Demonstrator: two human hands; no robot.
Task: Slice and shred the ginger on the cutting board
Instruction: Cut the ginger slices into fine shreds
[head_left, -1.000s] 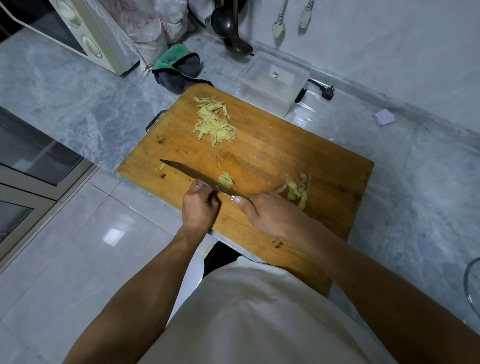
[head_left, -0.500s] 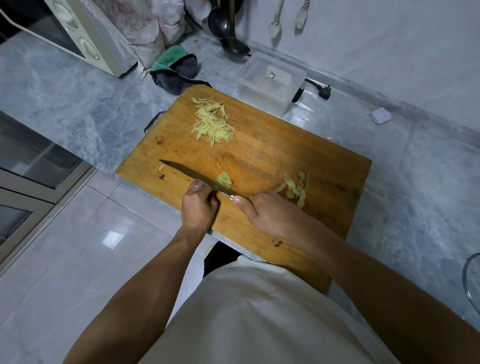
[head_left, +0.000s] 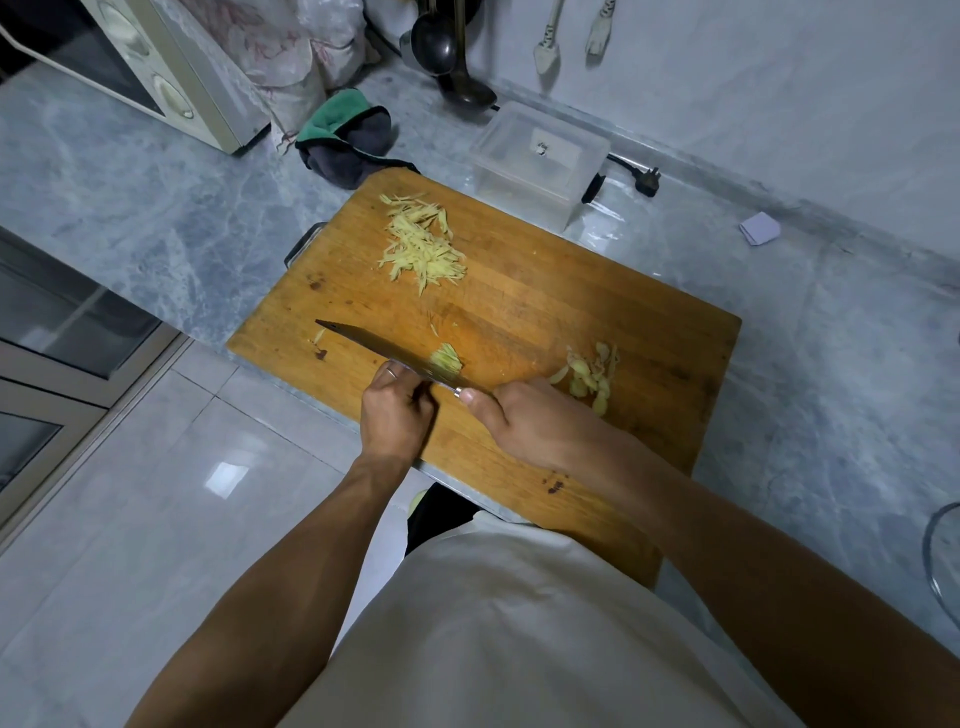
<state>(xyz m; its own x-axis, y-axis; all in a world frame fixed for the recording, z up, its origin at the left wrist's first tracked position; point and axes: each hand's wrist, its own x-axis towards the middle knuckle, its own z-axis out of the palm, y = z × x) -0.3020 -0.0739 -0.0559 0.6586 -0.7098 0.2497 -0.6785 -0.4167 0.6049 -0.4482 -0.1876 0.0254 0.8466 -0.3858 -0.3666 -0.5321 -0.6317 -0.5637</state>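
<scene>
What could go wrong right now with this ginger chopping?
The left hand has fingers curled right against the knife, so a slipped stroke could nick them. The board overhangs the counter edge near the body and might tip under pressure. Loose shreds may scatter.

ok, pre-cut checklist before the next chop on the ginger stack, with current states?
1. Right hand grips the handle of the steel cleaver: ok.
2. Left hand rests beside the blade, fingers curled; what it holds is hidden: cannot tell.
3. Small stack of pale yellow ginger slices sits against the blade: ok.
4. Left fingertips clear of the edge: cannot tell, blade hides them.
5. Rectangular wooden cutting board lies flat on the grey marble counter: ok.
6. Shredded ginger pile and uncut ginger slices lie apart from the blade: ok.
</scene>
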